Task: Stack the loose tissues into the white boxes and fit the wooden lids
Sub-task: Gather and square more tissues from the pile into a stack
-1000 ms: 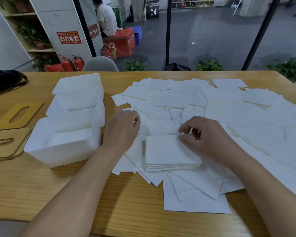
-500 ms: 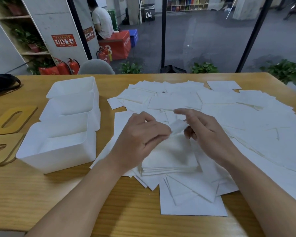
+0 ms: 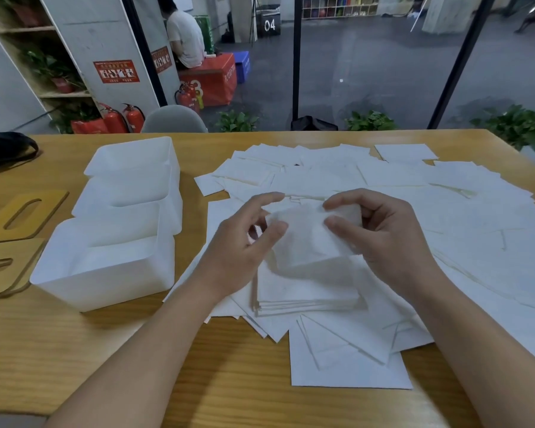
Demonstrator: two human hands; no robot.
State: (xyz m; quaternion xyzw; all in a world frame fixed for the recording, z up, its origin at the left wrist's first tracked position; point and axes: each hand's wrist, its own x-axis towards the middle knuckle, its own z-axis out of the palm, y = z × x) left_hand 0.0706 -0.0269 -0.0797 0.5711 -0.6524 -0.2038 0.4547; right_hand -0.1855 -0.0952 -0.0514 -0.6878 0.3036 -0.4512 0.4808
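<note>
Wooden table [image 3: 74, 359], seen from the head cam, w/ glass wall and a grey floor behind; a seated person is visible far back on a red box. Most of the table's right half is covered by loose tissues [image 3: 445, 211], spread flat and overlapping.

Step in hand, as judged: stack-building, before any boxing. One tissue [image 3: 306, 239] is held up between both hands, just above a small squared-up stack [image 3: 309, 295] lying on the spread sheets near the front edge. The left hand [image 3: 244, 242] is partly open, fingers loosely bent, w/ thumb and fingertip at the tissue's left edge; whether it is truly pinched there can't be told, owing to blur. The right hand [image 3: 380, 233] is curled, thumb and forefinger pinching the sheet's right side.

Next move, as judged: the tissue should be flattened, squared w/ the stack's edges and laid on top. Soft paper, so a light two-point hold is called for; creasing or a skewed drop is the risk. Once the stack is tall enough it would have to be lifted whole and carried left.

Containers: three white boxes [image 3: 105, 264] are set in a row, touching, left of the tissues. The nearest looks to hold nothing, tho a pale layer at its bottom can't be ruled out; the insides of the other two are only partly seen. Wooden lids [image 3: 19, 214], slotted, lie flat at the far left, apart from the boxes, none fitted.
</note>
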